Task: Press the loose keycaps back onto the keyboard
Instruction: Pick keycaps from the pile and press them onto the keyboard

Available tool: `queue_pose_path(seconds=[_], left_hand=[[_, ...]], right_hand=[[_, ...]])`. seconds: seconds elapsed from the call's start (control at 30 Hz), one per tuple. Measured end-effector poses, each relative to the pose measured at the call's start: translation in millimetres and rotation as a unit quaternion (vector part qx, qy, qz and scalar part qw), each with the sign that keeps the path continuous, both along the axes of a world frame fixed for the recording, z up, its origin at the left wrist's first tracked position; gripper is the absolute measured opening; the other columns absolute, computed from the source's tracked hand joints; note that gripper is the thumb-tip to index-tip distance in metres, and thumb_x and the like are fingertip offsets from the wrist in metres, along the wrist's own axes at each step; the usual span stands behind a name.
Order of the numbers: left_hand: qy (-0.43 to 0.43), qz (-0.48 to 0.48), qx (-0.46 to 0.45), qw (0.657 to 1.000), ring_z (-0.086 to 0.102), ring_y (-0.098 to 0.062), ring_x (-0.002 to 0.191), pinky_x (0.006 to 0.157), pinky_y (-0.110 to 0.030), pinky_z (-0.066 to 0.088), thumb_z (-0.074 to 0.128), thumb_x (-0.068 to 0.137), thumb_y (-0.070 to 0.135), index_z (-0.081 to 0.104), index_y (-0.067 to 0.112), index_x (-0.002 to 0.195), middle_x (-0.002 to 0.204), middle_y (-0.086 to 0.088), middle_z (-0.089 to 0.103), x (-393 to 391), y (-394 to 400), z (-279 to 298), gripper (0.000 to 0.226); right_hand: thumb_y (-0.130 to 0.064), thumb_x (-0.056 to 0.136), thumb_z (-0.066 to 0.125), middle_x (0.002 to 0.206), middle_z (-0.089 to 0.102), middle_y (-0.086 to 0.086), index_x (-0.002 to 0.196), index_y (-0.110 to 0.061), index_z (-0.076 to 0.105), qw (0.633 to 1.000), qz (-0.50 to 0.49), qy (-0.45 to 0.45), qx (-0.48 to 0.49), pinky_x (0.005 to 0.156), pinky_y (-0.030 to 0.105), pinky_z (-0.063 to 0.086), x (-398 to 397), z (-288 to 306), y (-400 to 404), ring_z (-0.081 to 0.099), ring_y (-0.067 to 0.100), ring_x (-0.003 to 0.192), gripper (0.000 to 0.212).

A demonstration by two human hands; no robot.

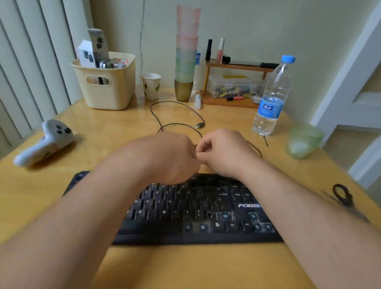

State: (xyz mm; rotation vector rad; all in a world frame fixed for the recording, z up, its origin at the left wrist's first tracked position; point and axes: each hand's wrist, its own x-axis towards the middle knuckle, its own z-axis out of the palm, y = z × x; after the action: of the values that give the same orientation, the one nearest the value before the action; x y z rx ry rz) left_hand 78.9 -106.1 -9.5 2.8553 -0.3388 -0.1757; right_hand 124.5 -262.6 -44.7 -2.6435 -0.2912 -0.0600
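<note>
Black keyboard [201, 213] flat on wooden bench [195, 280], several keycaps missing at lower right, left hand [167, 156] and right hand [225, 151] held together above keyboard's far edge, fingers curled, fingertips meeting, anything pinched not discernible, cable [176, 112] coiled behind hands.

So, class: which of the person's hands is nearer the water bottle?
Right. The right hand is just short of the water bottle; the left hand lies further from it, beyond the right hand.
</note>
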Motion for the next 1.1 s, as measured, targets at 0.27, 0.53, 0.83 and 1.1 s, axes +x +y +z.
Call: queue_pose_path(seconds=[0.27, 0.53, 0.83, 1.1], left_hand=[[-0.110, 0.108, -0.084, 0.985, 0.065, -0.016, 0.087, 0.082, -0.039, 0.060, 0.055, 0.096, 0.044, 0.076, 0.039, 0.103, 0.100, 0.009, 0.073, 29, 53, -21, 0.023], [-0.172, -0.020, -0.170, 0.970, 0.062, 0.003, 0.084, 0.072, -0.024, 0.054, 0.071, 0.089, 0.040, 0.071, 0.045, 0.108, 0.087, 0.020, 0.067, 12, 35, -43, 0.020], [-0.173, -0.041, -0.271, 0.946, 0.067, 0.007, 0.089, 0.076, -0.008, 0.050, 0.081, 0.089, 0.033, 0.070, 0.037, 0.102, 0.089, 0.022, 0.073, 9, 22, -54, 0.017], [-0.128, -0.012, -0.362, 0.923, 0.070, 0.001, 0.080, 0.073, -0.018, 0.054, 0.078, 0.091, 0.031, 0.073, 0.035, 0.099, 0.087, 0.018, 0.076, 1, 21, -50, 0.010]], right_hand=[[-0.041, 0.084, 0.083, 0.087, 0.068, -0.003, 0.078, -0.023, 0.072, 0.998, -0.053, 0.005, -0.043, 0.061, 0.027, 0.045, 19, -19, 37, 0.064, 0.018, 0.082, 0.021], [-0.030, 0.079, 0.081, 0.079, 0.072, -0.008, 0.077, -0.028, 0.076, 0.984, -0.059, 0.024, 0.165, 0.063, 0.029, 0.050, -12, 4, 14, 0.066, 0.011, 0.075, 0.006], [-0.016, 0.094, 0.075, 0.076, 0.076, 0.002, 0.088, -0.014, 0.078, 0.926, -0.015, 0.119, 0.359, 0.066, 0.025, 0.054, -23, -10, -9, 0.064, 0.010, 0.069, 0.006], [-0.016, 0.099, 0.067, 0.071, 0.068, 0.004, 0.093, -0.007, 0.074, 0.871, 0.009, 0.165, 0.463, 0.062, 0.024, 0.050, -24, -7, -13, 0.059, 0.013, 0.066, 0.012]])
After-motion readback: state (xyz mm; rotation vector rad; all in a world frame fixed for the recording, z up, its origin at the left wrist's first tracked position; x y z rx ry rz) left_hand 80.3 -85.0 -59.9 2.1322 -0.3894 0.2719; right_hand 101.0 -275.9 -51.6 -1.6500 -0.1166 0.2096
